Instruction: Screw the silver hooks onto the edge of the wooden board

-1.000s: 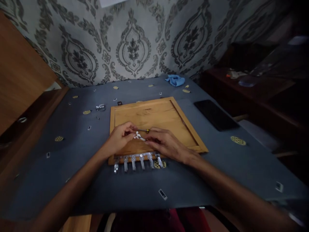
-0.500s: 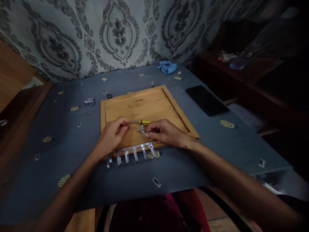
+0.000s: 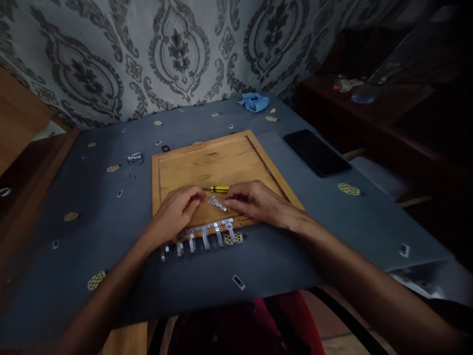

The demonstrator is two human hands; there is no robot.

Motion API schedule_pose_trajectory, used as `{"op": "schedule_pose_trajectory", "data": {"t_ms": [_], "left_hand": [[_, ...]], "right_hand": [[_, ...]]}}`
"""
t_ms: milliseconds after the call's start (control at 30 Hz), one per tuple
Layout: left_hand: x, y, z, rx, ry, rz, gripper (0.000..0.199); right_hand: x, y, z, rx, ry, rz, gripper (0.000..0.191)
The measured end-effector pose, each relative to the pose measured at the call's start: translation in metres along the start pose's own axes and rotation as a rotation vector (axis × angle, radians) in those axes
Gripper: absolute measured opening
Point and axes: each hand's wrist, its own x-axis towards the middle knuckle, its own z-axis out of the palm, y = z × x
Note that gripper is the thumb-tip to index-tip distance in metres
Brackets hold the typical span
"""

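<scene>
On blue cloth (image 3: 273,266), the wooden board (image 3: 207,167) carries seemingly fastened metal hooks (image 3: 205,237) along its near edge, while one loose hook (image 3: 217,203) lies unfitted between my curled left hand (image 3: 176,209) and right hand (image 3: 256,201), though whether either pinches anything I cannot tell.

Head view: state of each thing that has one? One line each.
Left hand: fingers curled, grip unclear
Right hand: fingers curled, grip unclear
Wooden board: lying flat
Row of metal hooks: along board's near edge
Loose metal hook: on board, between hands
Screwdriver: beyond loose hook, shaft toward left hand
Blue cloth: crumpled
Black slab: lying flat
</scene>
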Motion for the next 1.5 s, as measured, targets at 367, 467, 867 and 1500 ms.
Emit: {"op": "schedule_pose_trajectory", "data": {"t_ms": [367,467,867,1500], "left_hand": [[0.005,0.012,-0.001,0.107,-0.037,0.013,0.025],[0.005,0.015,0.002,0.105,-0.033,0.037,0.025],[-0.003,0.028,0.008,0.127,-0.062,0.017,0.032],[-0.005,0.024,0.011,-0.016,-0.056,0.014,0.032]], "right_hand": [[0.001,0.014,-0.004,-0.393,0.109,0.059,0.02],[0.004,0.019,-0.001,-0.434,0.113,0.071,0.02],[-0.003,0.003,0.005,-0.196,0.105,-0.134,0.024],[-0.006,0.007,0.009,0.393,0.003,0.129,0.03]]}}
